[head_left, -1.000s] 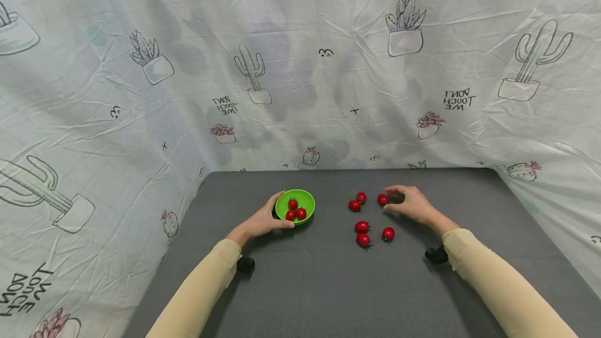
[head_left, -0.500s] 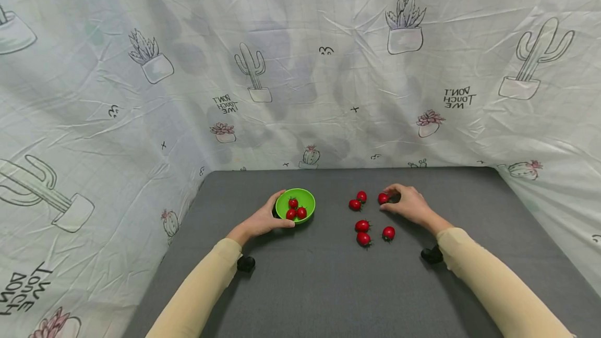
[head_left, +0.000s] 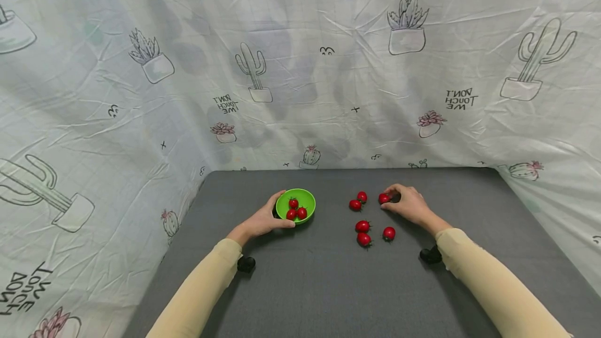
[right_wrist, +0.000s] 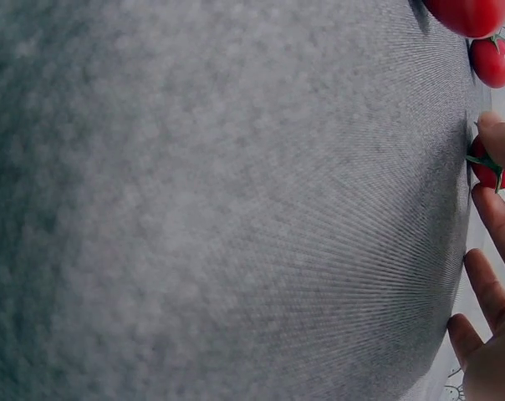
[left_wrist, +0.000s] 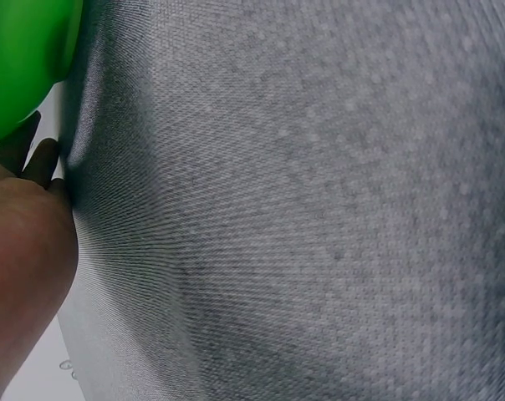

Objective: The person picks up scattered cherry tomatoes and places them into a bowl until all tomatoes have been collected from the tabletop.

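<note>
My left hand (head_left: pixel 264 221) holds a green bowl (head_left: pixel 307 200), thumb along its near rim and fingers round its far left side. Three red cherry tomatoes (head_left: pixel 302 213) lie in the bowl. In the left wrist view only the outer wall of the bowl (left_wrist: pixel 22 58) shows, above the fingers. On the right, my right hand (head_left: pixel 410 206) pinches a cherry tomato (head_left: pixel 383 198) between thumb and fingertips. The right wrist view shows this tomato's green stem (right_wrist: pixel 493 167) between the thumb and a finger, close to the tabletop; the other fingers spread below.
Several more cherry tomatoes lie between the hands: a pair at the back (head_left: pixel 355 205), a pair nearer (head_left: pixel 363 239), and a single tomato (head_left: pixel 388 233) in front of the right hand. A patterned white cloth (head_left: pixel 328 134) hangs behind the grey table (head_left: pixel 324 286).
My right hand has moved slightly left and its thumb and fingers have closed round the tomato. The left hand and the bowl have stayed in place.
</note>
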{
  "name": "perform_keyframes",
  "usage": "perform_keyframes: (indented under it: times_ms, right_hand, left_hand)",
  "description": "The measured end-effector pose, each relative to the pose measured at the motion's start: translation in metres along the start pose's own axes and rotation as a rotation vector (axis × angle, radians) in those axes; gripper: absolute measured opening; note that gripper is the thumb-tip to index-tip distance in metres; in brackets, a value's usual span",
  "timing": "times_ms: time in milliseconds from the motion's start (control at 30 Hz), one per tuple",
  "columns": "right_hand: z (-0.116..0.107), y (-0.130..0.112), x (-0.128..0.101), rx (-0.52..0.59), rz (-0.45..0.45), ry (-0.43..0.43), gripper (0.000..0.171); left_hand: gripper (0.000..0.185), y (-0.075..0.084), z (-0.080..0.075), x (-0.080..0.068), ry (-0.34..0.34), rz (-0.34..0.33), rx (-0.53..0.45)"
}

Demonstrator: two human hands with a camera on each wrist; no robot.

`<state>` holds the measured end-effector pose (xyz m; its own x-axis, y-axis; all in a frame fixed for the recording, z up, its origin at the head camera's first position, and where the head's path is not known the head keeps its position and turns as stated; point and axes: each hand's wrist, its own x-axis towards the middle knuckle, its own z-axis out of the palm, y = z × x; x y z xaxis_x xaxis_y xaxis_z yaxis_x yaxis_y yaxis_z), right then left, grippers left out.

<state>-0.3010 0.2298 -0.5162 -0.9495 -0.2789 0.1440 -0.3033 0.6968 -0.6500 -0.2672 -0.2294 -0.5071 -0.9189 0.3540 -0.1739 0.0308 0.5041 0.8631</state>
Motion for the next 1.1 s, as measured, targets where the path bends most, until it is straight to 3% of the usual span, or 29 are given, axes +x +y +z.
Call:
perform_keyframes:
  times_ms: [633, 1100]
  right_hand:
    - [-0.003, 0.002, 0.005, 0.04, -0.017, -0.031, 0.037]
    - [-0.025, -0.015, 0.017, 0.11, -0.056, -0.054, 0.034]
  left_hand:
    - [0.106, 0.003, -0.003, 0.002, -0.01, -0.008, -0.002]
    - [0.106, 0.006, -0.004, 0.002, -0.005, -0.033, 0.006]
